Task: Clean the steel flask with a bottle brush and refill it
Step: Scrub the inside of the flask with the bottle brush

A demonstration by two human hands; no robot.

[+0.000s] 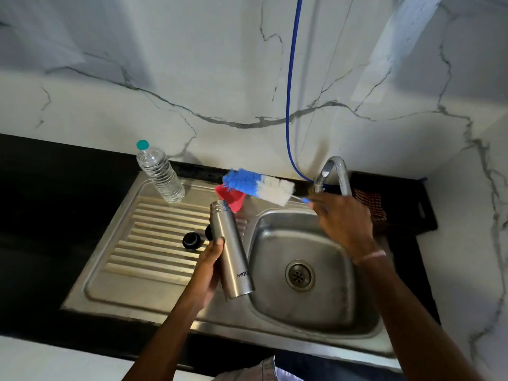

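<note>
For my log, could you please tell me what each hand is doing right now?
Left hand: holds the steel flask.
Right hand: holds the bottle brush by its handle.

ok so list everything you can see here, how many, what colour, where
steel flask: one, silver, open-topped, held over the drainboard edge
bottle brush: one, blue and white bristles, held in the air left of the tap
water bottle: one, clear with a teal cap, standing on the drainboard
cap: one, black, on the drainboard; a second dark piece is partly hidden behind the flask
red object: one, behind the flask, unclear what
tap: one, steel, over the sink
sink: one, steel, set in the black counter
hose: one, blue, down the wall
left hand: holds the flask
right hand: holds the brush handle
</note>
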